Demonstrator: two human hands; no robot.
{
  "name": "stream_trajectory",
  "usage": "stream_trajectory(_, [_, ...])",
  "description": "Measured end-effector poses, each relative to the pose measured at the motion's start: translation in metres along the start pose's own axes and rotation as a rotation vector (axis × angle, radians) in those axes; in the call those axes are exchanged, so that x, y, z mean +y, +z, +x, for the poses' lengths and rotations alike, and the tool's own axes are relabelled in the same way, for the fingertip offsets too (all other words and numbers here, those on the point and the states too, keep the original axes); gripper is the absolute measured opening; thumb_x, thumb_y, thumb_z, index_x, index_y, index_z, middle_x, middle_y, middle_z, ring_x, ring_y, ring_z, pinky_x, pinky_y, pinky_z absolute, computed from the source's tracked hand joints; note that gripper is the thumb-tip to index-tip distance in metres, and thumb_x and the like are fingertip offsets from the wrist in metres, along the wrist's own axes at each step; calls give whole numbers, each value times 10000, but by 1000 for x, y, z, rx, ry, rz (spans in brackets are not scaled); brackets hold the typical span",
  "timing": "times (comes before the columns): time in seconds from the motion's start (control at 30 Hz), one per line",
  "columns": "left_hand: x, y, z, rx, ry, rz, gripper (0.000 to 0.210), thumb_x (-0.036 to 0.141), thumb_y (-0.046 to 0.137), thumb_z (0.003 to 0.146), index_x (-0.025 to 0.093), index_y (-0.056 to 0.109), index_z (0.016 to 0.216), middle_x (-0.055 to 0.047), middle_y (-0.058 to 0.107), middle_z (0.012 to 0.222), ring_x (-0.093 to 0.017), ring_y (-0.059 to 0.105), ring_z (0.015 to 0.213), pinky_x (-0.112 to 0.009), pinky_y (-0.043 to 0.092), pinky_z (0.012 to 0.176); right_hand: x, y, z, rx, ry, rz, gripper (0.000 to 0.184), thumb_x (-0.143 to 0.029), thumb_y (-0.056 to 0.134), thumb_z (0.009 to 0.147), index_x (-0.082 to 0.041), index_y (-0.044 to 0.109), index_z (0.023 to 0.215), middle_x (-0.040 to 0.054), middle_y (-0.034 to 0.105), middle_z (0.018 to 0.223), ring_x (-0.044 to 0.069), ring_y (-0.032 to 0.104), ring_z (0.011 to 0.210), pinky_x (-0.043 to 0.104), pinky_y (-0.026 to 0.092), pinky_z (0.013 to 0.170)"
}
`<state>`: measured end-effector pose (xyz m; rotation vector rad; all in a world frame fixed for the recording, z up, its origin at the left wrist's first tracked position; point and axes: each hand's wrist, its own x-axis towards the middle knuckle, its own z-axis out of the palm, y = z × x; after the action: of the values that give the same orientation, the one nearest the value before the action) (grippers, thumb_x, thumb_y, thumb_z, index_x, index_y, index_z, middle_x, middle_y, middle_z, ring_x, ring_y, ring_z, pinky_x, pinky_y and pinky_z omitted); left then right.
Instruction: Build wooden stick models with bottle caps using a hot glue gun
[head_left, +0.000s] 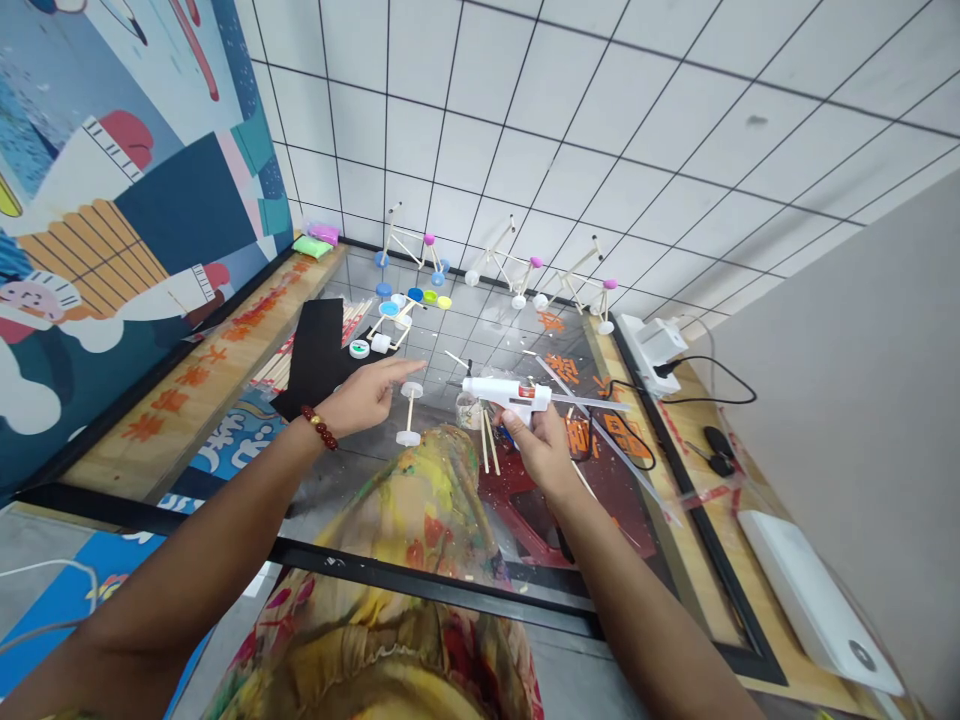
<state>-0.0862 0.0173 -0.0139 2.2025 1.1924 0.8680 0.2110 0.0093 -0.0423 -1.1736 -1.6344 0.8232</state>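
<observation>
My right hand (544,445) grips the handle of a white hot glue gun (499,390), whose nozzle points left. A clear glue stick (589,402) juts from its back end. Over the glass tabletop, my left hand (367,395) has its index finger stretched to the right and the other fingers partly bent, with nothing seen in it. Just below that fingertip is a pair of white bottle-cap wheels (408,438) joined by a short stick. Beneath the gun are a small clear container (469,410) and some wooden sticks (490,442).
Three stick models (506,265) with cap wheels stand along the tiled wall. Coloured caps (430,297) and black sheets (319,350) lie at the left. A power strip (651,345) with a black cable is at the right, near a white box-like device (817,600).
</observation>
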Motion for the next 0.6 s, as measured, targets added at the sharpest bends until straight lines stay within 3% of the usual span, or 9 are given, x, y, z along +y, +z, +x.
stream_trajectory(0.17, [-2, -9, -1, -105, 53, 18, 556, 47, 396, 850, 178, 633, 1335, -110, 558, 1438, -216, 534, 1327, -347, 449, 1103, 1, 0, 0, -8, -5, 16, 320, -537, 632, 880, -229, 589, 954, 56, 720, 944, 247, 657, 904, 423, 490, 912])
stream_trajectory(0.37, [-6, -10, -2, -173, 42, 58, 463, 91, 393, 878, 167, 727, 1189, -105, 661, 1306, -201, 631, 1194, -329, 485, 1056, 2, -3, 6, 32, -6, 89, 349, -527, 651, 860, -221, 584, 1012, 52, 717, 927, 240, 659, 897, 423, 493, 907])
stream_trajectory(0.5, [-5, -12, -3, -202, 56, 57, 465, 93, 408, 864, 168, 726, 1195, -106, 687, 1269, -209, 636, 1188, -337, 480, 1054, 10, -24, 19, 160, 33, -116, 401, -529, 617, 855, -203, 601, 1087, 105, 715, 1062, 281, 644, 1018, 464, 474, 949])
stream_trajectory(0.6, [-2, -13, -3, -220, 49, 30, 461, 111, 431, 868, 187, 711, 1226, -101, 696, 1251, -218, 646, 1160, -344, 495, 1020, 15, -45, 28, 231, 147, -378, 440, -549, 581, 834, -176, 618, 1066, 148, 718, 1007, 328, 655, 962, 501, 479, 899])
